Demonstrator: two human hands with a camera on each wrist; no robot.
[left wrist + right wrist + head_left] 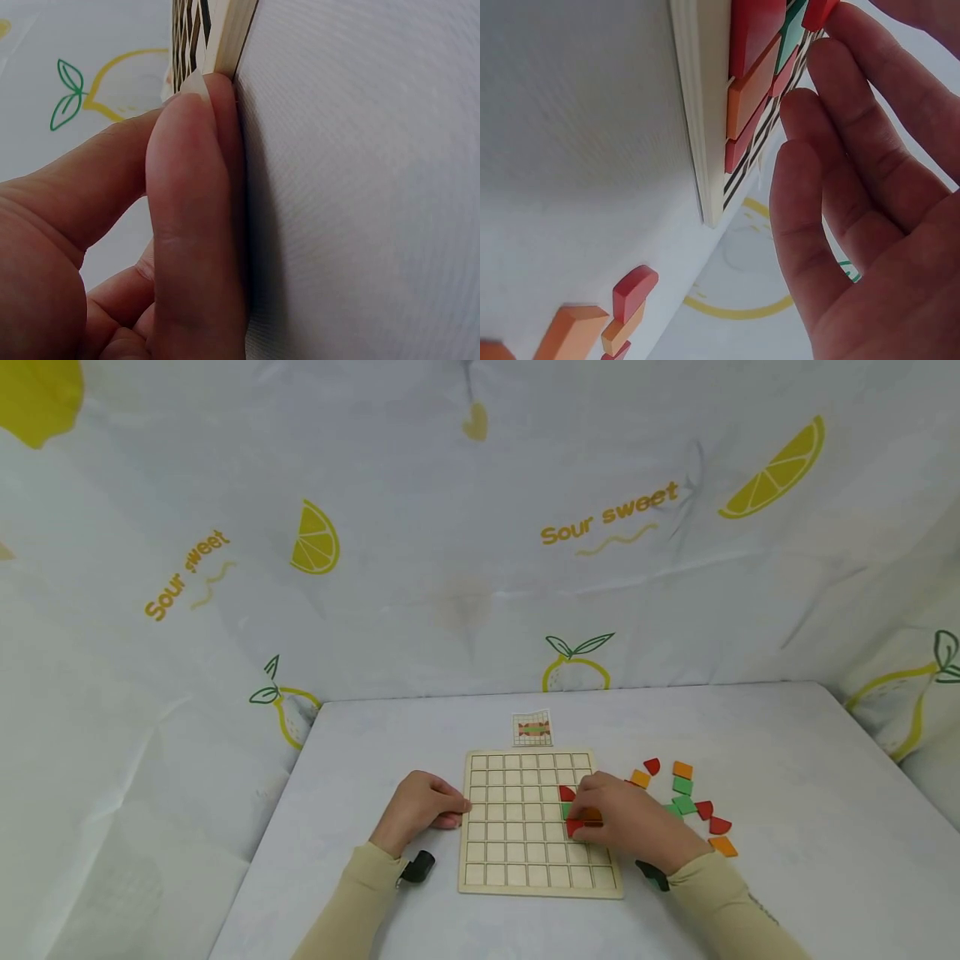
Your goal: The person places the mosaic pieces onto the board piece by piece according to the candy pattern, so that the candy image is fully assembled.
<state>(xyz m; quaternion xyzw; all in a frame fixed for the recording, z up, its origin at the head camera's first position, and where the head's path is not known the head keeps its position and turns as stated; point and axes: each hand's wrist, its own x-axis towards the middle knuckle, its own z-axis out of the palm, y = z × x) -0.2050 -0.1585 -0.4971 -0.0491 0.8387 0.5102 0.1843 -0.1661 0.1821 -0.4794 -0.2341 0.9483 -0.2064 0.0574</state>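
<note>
A wooden grid board (517, 853) lies flat on the table. My left hand (423, 804) pinches its left edge between thumb and fingers; the left wrist view shows the thumb (187, 165) against the rim. Over the board's right side, my right hand (630, 820) pinches a red quarter-round tile (574, 827) at a grid square. Just above that tile sit a green tile (566, 811) and another red quarter-round tile (567, 793). An orange tile (751, 90) stands in the right-hand column, between red ones in the right wrist view. The hand partly hides these squares.
Loose red, green and orange tiles (683, 786) lie scattered right of the board. A small printed pattern card (532, 728) lies behind the board. A white cloth with lemon prints (465, 610) hangs at the table's back edge.
</note>
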